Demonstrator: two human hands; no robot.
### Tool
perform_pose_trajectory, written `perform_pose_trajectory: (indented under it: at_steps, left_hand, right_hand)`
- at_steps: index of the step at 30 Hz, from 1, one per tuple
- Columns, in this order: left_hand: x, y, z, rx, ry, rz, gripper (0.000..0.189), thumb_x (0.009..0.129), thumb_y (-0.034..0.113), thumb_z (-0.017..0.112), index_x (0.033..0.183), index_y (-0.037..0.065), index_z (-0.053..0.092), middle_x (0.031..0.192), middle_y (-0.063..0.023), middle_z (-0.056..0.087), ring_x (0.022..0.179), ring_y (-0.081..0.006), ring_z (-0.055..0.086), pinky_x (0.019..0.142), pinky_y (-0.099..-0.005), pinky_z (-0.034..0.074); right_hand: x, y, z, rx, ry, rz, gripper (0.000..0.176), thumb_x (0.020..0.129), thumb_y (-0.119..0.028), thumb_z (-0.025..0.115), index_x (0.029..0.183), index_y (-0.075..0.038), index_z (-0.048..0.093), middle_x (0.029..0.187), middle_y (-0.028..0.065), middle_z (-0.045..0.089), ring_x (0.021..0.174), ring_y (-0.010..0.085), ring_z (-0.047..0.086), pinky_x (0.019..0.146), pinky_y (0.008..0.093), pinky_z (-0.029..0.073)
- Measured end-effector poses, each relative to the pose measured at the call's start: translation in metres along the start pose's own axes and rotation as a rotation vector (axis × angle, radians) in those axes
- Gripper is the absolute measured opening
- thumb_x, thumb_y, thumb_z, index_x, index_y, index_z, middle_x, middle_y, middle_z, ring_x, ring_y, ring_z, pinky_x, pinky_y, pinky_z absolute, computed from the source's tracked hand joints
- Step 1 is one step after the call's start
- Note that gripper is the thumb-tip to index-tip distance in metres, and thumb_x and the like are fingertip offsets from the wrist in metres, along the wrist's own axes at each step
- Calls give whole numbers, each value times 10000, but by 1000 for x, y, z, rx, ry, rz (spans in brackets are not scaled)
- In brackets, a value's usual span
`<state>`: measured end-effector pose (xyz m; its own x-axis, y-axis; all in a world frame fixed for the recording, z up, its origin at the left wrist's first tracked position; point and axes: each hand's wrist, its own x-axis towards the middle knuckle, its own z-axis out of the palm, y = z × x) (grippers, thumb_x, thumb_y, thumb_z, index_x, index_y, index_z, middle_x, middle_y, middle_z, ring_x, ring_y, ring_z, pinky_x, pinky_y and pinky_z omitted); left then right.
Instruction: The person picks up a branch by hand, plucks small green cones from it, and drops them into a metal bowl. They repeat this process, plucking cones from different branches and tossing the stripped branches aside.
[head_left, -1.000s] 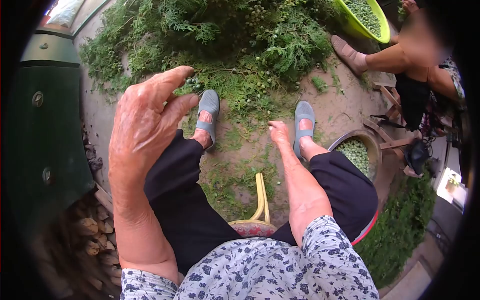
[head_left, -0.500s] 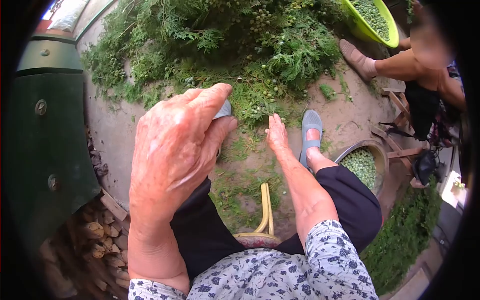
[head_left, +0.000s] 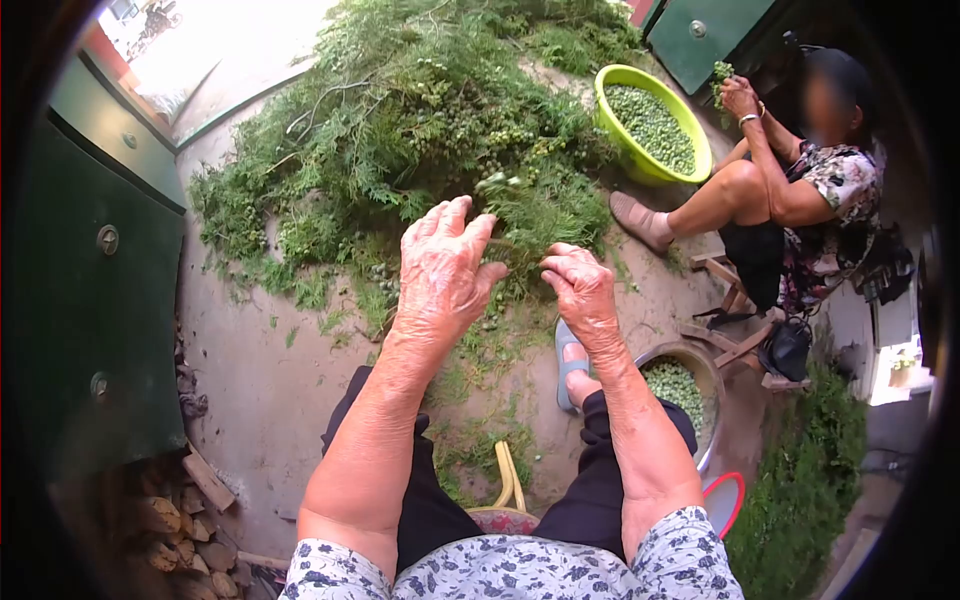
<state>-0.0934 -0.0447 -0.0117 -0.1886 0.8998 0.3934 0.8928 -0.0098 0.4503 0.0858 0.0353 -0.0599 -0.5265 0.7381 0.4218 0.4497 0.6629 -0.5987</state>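
- Green branches (head_left: 420, 130) at 12 o'clock; step?
- Handling them, likely. Left hand (head_left: 445, 270): fingers half-spread. Right hand (head_left: 582, 285): curled narrow; can't tell if gripping.
- Next move?
- Calls for a sure pinch, I'd judge.

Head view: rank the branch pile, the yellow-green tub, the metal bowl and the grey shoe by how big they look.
1. Branch pile, by far
2. Yellow-green tub
3. Metal bowl, judged by what shows; it is partly hidden
4. Grey shoe
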Motion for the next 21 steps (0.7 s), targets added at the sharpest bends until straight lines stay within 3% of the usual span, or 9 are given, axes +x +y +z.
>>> perform_pose_trajectory:
  at_steps: [3, 5, 7, 8, 11, 13, 15, 18, 21]
  left_hand:
    - [4, 4, 2, 14, -14, 0, 482, 653, 253, 722, 1079, 89, 569, 1240, -150, 470, 1162, -323, 415, 972, -458, 296]
    - [8, 7, -3, 26, 32, 68, 378, 678, 251, 706, 990, 62, 607, 1089, -131, 575, 1032, -305, 525, 886, -422, 388]
    - [9, 8, 0, -470, -246, -193, 271, 706, 226, 678, 864, 13, 623, 820, -108, 641, 786, -308, 605, 698, -379, 460]
    - [11, 6, 4, -544, -249, -175, 104, 773, 95, 645, 810, -2, 646, 614, -11, 566, 574, -70, 470, 534, -236, 384]
    - [13, 12, 5, -945, -237, -390, 81, 794, 75, 634, 790, -6, 636, 629, 53, 517, 617, -21, 440, 539, -216, 371]
    - [15, 17, 6, -1028, -199, -437, 88, 805, 76, 633, 787, -10, 634, 659, 77, 517, 624, -13, 436, 544, -205, 366]
    - [17, 15, 10, -1028, -177, -429, 80, 807, 69, 631, 799, -11, 636, 671, 66, 534, 631, -11, 433, 555, -202, 370]
    - [19, 27, 18, -1042, -179, -408, 89, 810, 67, 628, 772, -13, 618, 673, 66, 527, 628, -11, 426, 552, -195, 362]
    - [21, 35, 21, -973, -209, -338, 87, 803, 78, 642, 788, -6, 621, 677, 61, 539, 619, -13, 432, 540, -190, 361]
  right_hand:
    - [20, -23, -25, 53, -62, -39, 146, 672, -35, 668, 815, -17, 646, 922, 138, 627, 903, 277, 592, 807, 337, 462]
    - [25, -34, -32, 153, -94, -57, 145, 671, -29, 670, 813, -16, 646, 909, 139, 629, 903, 273, 596, 804, 329, 462]
    - [27, -43, -36, 176, -113, -64, 143, 678, -10, 668, 819, -14, 650, 909, 137, 635, 897, 264, 604, 799, 323, 469]
    - [28, -47, -36, 234, -33, -81, 129, 684, 7, 665, 811, -7, 649, 906, 136, 638, 886, 255, 608, 786, 317, 475]
    - [23, -53, -37, 343, 89, -92, 168, 712, 43, 656, 873, -2, 643, 1005, 129, 628, 888, 220, 617, 759, 292, 489]
    - [17, -58, -36, 412, 444, 248, 322, 719, 42, 661, 1028, -34, 612, 1170, 118, 562, 985, 210, 593, 780, 284, 490]
    - [18, -53, -35, 346, 399, 340, 398, 762, -44, 671, 1137, -25, 538, 1224, 119, 515, 1004, 192, 571, 820, 290, 470]
    - [19, -32, -19, 890, 120, 490, 422, 820, -227, 661, 1093, 52, 502, 1070, 102, 561, 885, 123, 542, 825, 295, 437]
    - [18, -33, -20, 1131, 26, 526, 413, 813, -206, 670, 1111, 33, 514, 1028, 78, 586, 897, 116, 537, 811, 276, 438]
